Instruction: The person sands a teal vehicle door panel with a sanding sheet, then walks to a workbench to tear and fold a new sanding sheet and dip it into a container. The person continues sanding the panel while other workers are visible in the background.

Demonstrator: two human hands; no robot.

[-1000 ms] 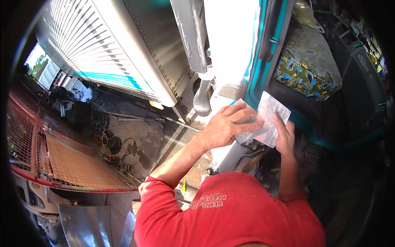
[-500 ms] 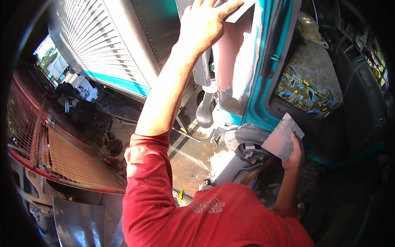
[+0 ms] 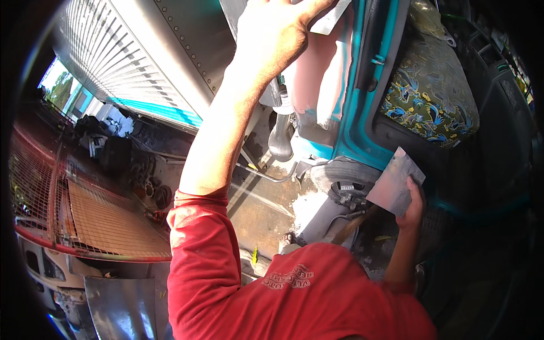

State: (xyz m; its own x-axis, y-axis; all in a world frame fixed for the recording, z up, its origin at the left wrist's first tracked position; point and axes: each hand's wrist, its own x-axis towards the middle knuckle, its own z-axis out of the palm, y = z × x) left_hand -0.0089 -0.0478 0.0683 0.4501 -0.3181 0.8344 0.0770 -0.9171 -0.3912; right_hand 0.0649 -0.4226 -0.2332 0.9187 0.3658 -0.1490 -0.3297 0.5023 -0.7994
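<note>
My left hand is at the top of the view, partly cut off, its fingers closed on a flat pale putty spreader. The spreader lies over the upper part of a vertical body panel coated in pinkish filler, on a teal truck cab. Whether its edge touches the panel I cannot tell. Lower and to the right, my right hand grips a flat rectangular plate by its right edge. Pinkish paste is smeared over the plate's face.
A patterned seat shows inside the cab, right of the door opening. Below the cab is a tyre. A ribbed metal cargo box stands at left. A red mesh frame and a metal sheet are at lower left.
The whole view has shifted slightly. Both hands keep their grips; the plate sits a little higher and farther right in the picture, and the left hand slightly farther left.
</note>
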